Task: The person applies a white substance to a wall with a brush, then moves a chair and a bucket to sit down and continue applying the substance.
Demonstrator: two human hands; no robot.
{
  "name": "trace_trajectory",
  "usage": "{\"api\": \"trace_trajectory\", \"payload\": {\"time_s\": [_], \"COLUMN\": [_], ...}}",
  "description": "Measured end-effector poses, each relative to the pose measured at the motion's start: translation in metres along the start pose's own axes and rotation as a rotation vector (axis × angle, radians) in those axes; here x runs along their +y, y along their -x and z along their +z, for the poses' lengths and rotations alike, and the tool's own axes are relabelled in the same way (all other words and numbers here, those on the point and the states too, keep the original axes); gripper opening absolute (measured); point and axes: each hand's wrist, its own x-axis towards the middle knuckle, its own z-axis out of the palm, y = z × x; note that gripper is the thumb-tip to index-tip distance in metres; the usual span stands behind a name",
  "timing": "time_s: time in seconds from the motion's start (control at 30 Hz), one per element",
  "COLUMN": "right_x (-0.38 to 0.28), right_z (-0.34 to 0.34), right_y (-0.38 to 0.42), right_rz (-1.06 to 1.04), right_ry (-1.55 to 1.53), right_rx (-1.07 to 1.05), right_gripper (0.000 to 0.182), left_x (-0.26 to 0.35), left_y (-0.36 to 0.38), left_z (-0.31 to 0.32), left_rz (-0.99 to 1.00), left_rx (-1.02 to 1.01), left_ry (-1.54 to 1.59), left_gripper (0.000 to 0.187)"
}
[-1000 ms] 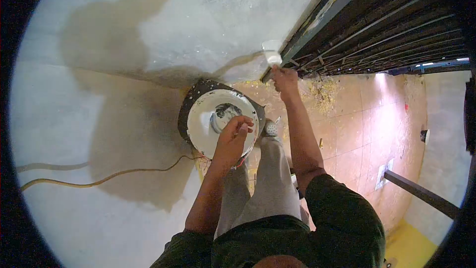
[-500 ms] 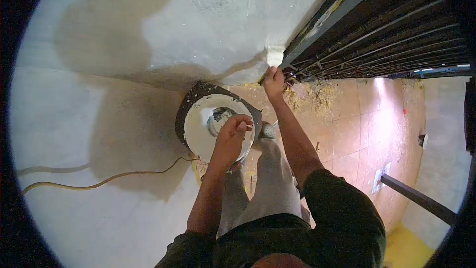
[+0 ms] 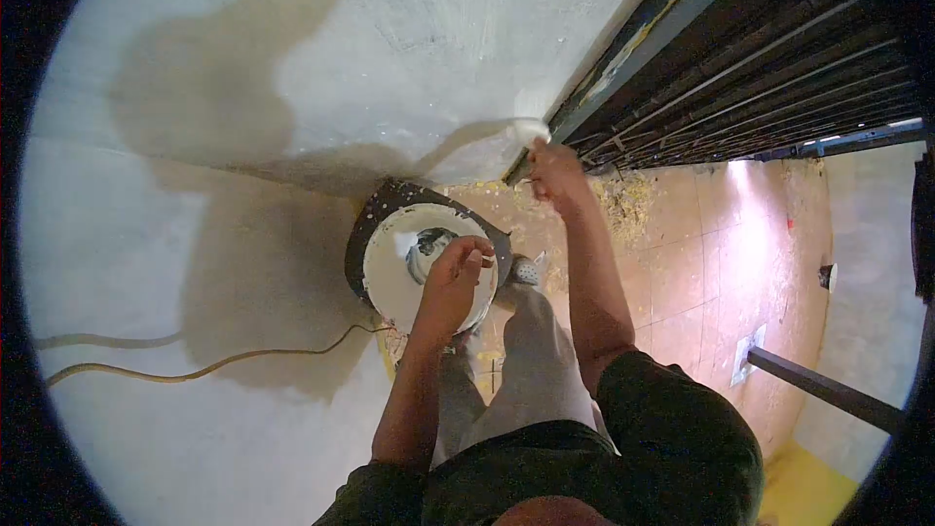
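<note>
In the head view, my right hand grips a paintbrush by its handle. The pale head of the paintbrush is at the white wall, close beside the dark metal frame. Over the right side of a white bucket, my left hand has its fingers curled in towards the thumb. Whether anything small sits in those fingers is hidden. The bucket's inside shows white paint and dark streaks. It stands on a black, paint-speckled support.
A brown hose or cord runs from the left to the bucket. Dark metal slats fill the upper right. Yellowish debris lies on the tiled floor. A dark post stands at the right. My foot is beside the bucket.
My right hand has moved a little right and down, and the paintbrush has come lower and tilted along the wall edge. My left hand stays over the bucket. The view has shifted slightly.
</note>
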Motion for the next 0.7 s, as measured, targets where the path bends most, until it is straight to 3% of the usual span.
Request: {"api": "trace_trajectory", "payload": {"time_s": [0.2,0.37,0.53,0.7], "right_x": [-0.138,-0.164,-0.130,0.016], "right_z": [0.001,0.009,0.023,0.009], "right_y": [0.132,0.185,0.153,-0.015], "right_rz": [-0.296,-0.522,-0.649,-0.774], "right_ry": [-0.042,0.044,-0.032,0.080], "right_rx": [-0.060,0.007,0.151,0.140], "right_gripper": [0.038,0.040,0.043,0.045], "left_x": [0.017,0.027,0.021,0.013], "left_y": [0.003,0.013,0.020,0.026], "left_z": [0.000,-0.009,-0.021,-0.034], "left_rz": [0.101,0.123,0.115,0.043], "left_rx": [-0.076,-0.117,-0.128,-0.115], "left_ry": [-0.028,0.037,0.049,0.060], "left_gripper": [0.028,0.029,0.029,0.022]}}
